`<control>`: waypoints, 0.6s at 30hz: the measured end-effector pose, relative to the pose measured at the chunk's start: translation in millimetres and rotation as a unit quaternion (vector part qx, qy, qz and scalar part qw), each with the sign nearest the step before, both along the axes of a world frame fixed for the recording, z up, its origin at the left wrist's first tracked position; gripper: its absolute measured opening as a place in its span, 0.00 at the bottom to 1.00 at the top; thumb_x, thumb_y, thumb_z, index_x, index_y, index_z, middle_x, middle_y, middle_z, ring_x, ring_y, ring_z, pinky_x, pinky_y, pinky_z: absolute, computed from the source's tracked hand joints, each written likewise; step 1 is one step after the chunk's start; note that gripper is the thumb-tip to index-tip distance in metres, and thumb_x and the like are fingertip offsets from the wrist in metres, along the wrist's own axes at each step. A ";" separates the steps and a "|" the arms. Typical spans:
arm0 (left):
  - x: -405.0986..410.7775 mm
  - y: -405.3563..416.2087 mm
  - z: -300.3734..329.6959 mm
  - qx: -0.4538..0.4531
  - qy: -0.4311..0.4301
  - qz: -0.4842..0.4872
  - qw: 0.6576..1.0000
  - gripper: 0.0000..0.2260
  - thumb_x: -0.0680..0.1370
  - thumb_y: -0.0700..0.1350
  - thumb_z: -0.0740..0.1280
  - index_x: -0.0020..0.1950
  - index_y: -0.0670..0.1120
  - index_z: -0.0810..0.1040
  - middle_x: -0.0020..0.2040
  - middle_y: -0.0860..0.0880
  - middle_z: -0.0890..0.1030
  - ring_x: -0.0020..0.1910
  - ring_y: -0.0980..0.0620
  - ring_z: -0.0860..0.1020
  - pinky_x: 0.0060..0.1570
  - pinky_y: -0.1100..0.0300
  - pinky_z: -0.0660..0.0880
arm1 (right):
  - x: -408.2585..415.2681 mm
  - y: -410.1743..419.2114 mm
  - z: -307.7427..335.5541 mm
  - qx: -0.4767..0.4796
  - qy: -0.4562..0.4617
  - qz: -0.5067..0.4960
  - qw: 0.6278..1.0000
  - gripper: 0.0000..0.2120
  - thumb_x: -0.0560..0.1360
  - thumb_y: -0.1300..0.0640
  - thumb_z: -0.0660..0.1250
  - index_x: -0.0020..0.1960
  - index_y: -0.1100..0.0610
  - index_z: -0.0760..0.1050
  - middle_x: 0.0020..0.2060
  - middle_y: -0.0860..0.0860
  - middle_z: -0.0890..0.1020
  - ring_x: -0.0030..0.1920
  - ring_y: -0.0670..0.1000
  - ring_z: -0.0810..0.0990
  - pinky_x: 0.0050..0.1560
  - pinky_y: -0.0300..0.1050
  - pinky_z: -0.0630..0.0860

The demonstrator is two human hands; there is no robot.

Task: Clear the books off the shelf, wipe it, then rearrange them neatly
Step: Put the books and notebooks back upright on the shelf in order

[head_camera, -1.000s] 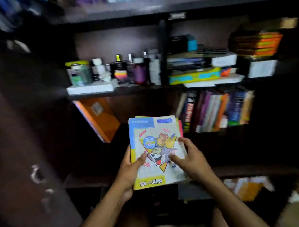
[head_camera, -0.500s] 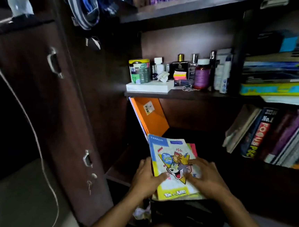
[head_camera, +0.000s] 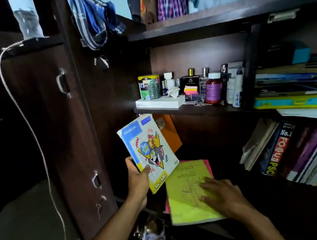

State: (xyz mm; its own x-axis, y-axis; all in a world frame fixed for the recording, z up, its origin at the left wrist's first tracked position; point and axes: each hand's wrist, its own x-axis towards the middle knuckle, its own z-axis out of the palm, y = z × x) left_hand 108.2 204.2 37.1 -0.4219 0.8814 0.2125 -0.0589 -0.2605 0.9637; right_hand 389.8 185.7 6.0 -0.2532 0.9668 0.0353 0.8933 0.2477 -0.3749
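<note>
Now my left hand [head_camera: 139, 181] grips the cartoon book [head_camera: 147, 153], tilted up on the left. My right hand [head_camera: 222, 196] lies flat and open on the yellow book [head_camera: 187, 193] near the shelf [head_camera: 193, 110].

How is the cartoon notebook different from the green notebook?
The cartoon notebook is lifted up and tilted in the left hand; the green notebook lies flat under the right hand. The cartoon notebook has a colourful printed cover; the green one is plain with faint pen scribbles. Both are thin and soft-covered.
</note>
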 end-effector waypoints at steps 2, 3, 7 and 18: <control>-2.5 8.6 -1.1 -0.010 0.009 0.006 1.000 0.18 0.81 0.30 0.63 0.60 0.52 0.66 0.54 0.50 0.83 0.46 0.55 0.85 0.44 0.53 0.83 | 15.3 7.2 12.2 -0.060 -0.039 -0.013 0.997 0.33 0.72 0.22 0.52 0.74 0.30 0.62 0.79 0.34 0.56 0.78 0.49 0.58 0.75 0.55 0.57; -2.0 13.2 -3.5 -0.017 0.017 0.008 1.000 0.18 0.81 0.31 0.63 0.59 0.53 0.67 0.54 0.50 0.84 0.48 0.54 0.85 0.47 0.48 0.83 | 22.6 10.7 17.7 -0.087 -0.062 -0.027 0.994 0.34 0.72 0.22 0.51 0.75 0.31 0.61 0.80 0.36 0.55 0.79 0.50 0.56 0.76 0.58 0.55; 4.6 29.2 -10.2 -0.032 0.061 0.031 0.997 0.18 0.82 0.34 0.64 0.60 0.57 0.65 0.52 0.56 0.84 0.47 0.55 0.85 0.46 0.43 0.84 | -12.0 21.9 40.6 -0.051 -0.189 -0.075 0.978 0.28 0.83 0.42 0.54 0.81 0.44 0.54 0.82 0.50 0.49 0.81 0.57 0.47 0.79 0.63 0.43; 29.7 84.9 -15.0 -0.010 0.054 0.105 0.993 0.17 0.83 0.36 0.61 0.63 0.56 0.63 0.55 0.50 0.82 0.51 0.49 0.83 0.44 0.53 0.79 | -80.1 9.1 -36.5 0.065 -0.140 -0.058 0.986 0.30 0.77 0.29 0.51 0.62 0.43 0.82 0.60 0.55 0.84 0.59 0.64 0.83 0.59 0.69 0.62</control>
